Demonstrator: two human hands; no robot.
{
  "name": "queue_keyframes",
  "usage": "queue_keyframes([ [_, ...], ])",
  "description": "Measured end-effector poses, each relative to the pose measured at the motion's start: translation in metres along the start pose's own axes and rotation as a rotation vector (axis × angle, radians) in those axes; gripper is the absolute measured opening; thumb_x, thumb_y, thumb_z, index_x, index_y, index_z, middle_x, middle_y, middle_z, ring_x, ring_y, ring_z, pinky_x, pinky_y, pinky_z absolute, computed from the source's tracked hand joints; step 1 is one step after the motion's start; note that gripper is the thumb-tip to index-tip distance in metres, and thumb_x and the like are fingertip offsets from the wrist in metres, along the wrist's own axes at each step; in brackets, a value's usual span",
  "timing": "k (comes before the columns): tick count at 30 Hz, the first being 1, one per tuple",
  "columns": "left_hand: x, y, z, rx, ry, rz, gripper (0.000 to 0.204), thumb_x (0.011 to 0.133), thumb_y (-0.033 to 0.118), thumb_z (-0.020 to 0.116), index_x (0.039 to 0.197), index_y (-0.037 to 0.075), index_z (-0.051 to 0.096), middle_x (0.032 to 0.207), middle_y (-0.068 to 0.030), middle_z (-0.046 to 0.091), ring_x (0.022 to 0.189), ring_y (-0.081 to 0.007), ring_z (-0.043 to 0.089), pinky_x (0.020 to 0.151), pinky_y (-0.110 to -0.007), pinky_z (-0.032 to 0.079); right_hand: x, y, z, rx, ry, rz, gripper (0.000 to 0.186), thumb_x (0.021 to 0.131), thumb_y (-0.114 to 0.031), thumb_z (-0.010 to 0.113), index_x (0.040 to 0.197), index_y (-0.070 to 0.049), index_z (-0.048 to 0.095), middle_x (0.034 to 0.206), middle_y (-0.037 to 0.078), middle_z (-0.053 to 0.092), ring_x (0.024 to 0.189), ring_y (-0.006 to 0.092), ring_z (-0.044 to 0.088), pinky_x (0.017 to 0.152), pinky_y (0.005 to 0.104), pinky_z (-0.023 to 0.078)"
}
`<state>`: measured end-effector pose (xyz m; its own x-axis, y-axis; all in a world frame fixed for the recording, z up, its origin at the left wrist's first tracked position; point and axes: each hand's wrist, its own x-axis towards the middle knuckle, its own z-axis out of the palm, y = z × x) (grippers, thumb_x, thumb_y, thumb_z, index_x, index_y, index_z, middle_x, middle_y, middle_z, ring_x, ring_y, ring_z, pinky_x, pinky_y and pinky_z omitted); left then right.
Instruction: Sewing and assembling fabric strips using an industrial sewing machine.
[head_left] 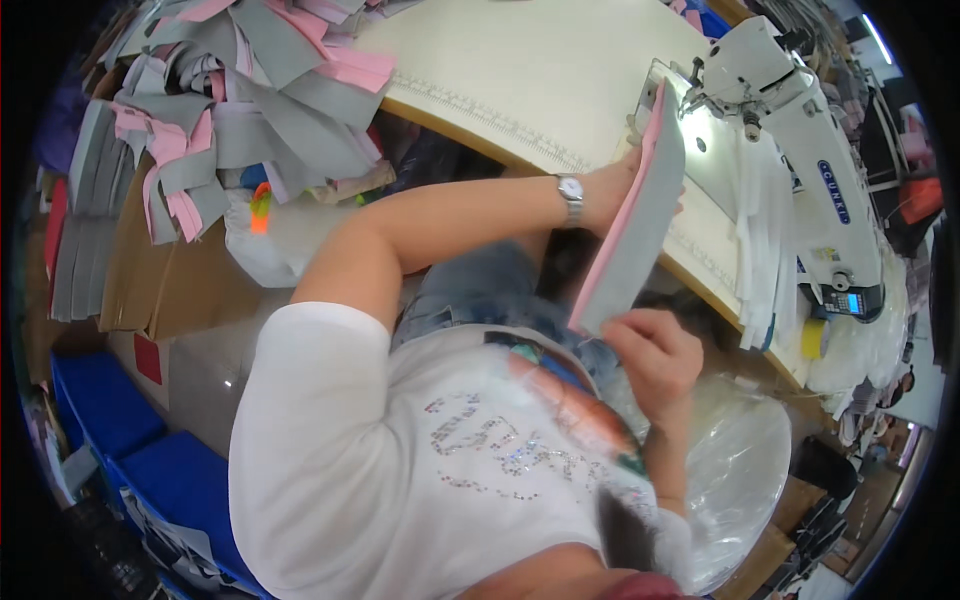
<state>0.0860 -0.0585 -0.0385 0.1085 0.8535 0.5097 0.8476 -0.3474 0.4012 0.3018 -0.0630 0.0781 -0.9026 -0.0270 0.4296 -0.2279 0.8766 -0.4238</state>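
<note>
A long grey fabric strip with a pink edge [640, 225] stretches from the sewing machine's needle area down toward my lap. My left hand [612, 192], with a watch at the wrist, grips the strip about its middle. The cloth hides most of that hand's fingers, though some tips show at its far edge. Down at the near end, my right hand [655, 362] pinches a corner between thumb and fingers. The strip's upper end lies beside the lit needle area of the white sewing machine [830, 190].
A cream worktable [520, 60] with a ruler along its edge supports the machine. Grey and pink fabric pieces [270, 90] are heaped at the far left above a cardboard box [165, 280]. Blue bins [105, 400] stand lower left; white strips [762, 240] hang beside the machine.
</note>
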Motion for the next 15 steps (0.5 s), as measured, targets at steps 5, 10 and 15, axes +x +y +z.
queue_keyframes([
  [5, -0.006, 0.004, -0.055, 0.266, -0.349, -0.029, 0.059, 0.091, 0.051, 0.048, 0.140, 0.017, 0.043, 0.152, -0.0047, 0.031, 0.143, -0.0237, 0.019, 0.109, -0.065, 0.020, 0.000, 0.002, 0.001, -0.007, -0.081, 0.086, 0.018, 0.066, 0.001, 0.069, 0.081, -0.008, 0.070, 0.078, 0.006, 0.064, 0.062, 0.0199, 0.062, 0.053, 0.0271, 0.048],
  [10, -0.024, -0.012, -0.066, 0.274, -0.278, -0.114, 0.061, 0.094, 0.049, 0.044, 0.145, 0.018, 0.033, 0.153, -0.0023, 0.030, 0.142, -0.0221, 0.027, 0.107, -0.066, 0.021, 0.001, 0.010, 0.012, 0.081, -0.230, 0.069, 0.018, 0.070, -0.014, 0.066, 0.088, -0.011, 0.066, 0.084, 0.004, 0.059, 0.072, 0.0196, 0.063, 0.058, 0.0316, 0.049],
  [15, -0.032, -0.027, -0.088, 0.129, -0.122, -0.215, 0.037, 0.090, 0.030, 0.055, 0.122, 0.013, 0.058, 0.134, -0.0051, 0.054, 0.128, -0.0225, 0.046, 0.103, -0.056, 0.033, -0.009, 0.020, 0.026, 0.061, -0.317, 0.115, 0.009, 0.074, -0.013, 0.060, 0.081, -0.009, 0.064, 0.081, 0.006, 0.052, 0.073, 0.0212, 0.061, 0.060, 0.0331, 0.050],
])
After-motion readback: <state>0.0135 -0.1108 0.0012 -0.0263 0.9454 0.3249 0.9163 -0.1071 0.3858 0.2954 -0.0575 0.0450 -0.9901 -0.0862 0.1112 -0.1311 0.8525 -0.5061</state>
